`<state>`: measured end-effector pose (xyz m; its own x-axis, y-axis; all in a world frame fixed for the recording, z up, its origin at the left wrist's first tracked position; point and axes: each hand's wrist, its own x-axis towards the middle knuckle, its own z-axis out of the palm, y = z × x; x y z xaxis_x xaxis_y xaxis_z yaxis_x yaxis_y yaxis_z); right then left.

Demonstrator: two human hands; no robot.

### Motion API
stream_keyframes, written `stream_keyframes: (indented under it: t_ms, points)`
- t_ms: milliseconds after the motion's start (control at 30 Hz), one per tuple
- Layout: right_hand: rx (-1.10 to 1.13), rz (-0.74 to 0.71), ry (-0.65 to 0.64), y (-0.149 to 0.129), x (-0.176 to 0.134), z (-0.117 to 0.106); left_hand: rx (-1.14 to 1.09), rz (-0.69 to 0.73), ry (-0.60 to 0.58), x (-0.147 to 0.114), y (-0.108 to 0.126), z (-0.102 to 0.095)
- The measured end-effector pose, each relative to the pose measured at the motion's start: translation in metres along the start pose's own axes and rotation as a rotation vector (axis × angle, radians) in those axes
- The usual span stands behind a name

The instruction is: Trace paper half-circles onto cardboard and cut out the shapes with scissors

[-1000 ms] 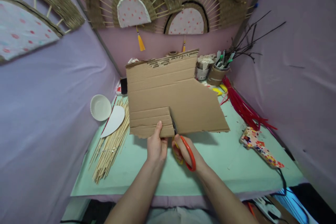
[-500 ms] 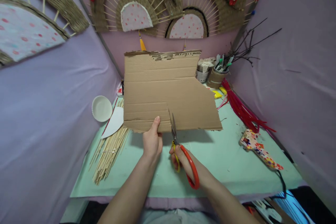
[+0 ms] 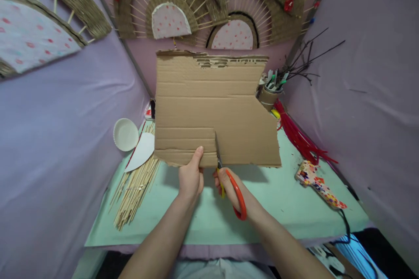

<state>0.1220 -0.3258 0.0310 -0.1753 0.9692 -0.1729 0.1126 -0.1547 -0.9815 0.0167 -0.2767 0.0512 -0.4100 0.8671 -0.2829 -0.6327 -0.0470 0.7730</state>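
A large sheet of brown corrugated cardboard (image 3: 196,104) is held up above the table, its top edge torn and its right side notched. My left hand (image 3: 191,176) grips its lower edge, thumb on the front face, other fingers behind. My right hand (image 3: 231,187) is wrapped round a pair of scissors (image 3: 238,202) with red and yellow handles. The blades sit in a vertical slit that runs up from the bottom edge, just right of my left thumb; part of the blades is hidden by the cardboard.
Bamboo sticks (image 3: 135,196), a white half-circle piece (image 3: 142,152) and a white bowl (image 3: 126,134) lie left. At right are red pipe cleaners (image 3: 296,133), a flower-patterned glue gun (image 3: 319,185) with a cord, and a pot of pens (image 3: 269,96). Fan decorations (image 3: 170,19) hang behind.
The scissor blades have moved deeper into the slit and are closer together. The cardboard has tipped up slightly, its face turned more toward me, and its right side has shifted right.
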Motion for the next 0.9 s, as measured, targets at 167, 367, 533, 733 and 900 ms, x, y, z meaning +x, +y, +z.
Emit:
stream_keyframes:
  t_ms: [167, 367, 533, 733, 900]
  points:
    - [0.104, 0.02, 0.0, 0.0, 0.01, 0.002, -0.017, -0.046, 0.028, -0.004, 0.005, 0.001]
    - [-0.016, -0.072, 0.063, -0.012, 0.018, 0.002, -0.037, -0.076, 0.018, -0.006, 0.013, 0.004]
    - [-0.175, -0.116, 0.071, -0.013, 0.026, -0.006, -0.059, -0.094, -0.018, 0.0, 0.015, 0.004]
    - [0.13, -0.014, -0.138, -0.008, 0.033, -0.005, -0.076, -0.094, 0.012, 0.005, 0.009, 0.003]
    - [0.15, 0.057, -0.107, 0.001, 0.022, 0.012, -0.082, 0.006, 0.055, 0.014, 0.007, 0.004]
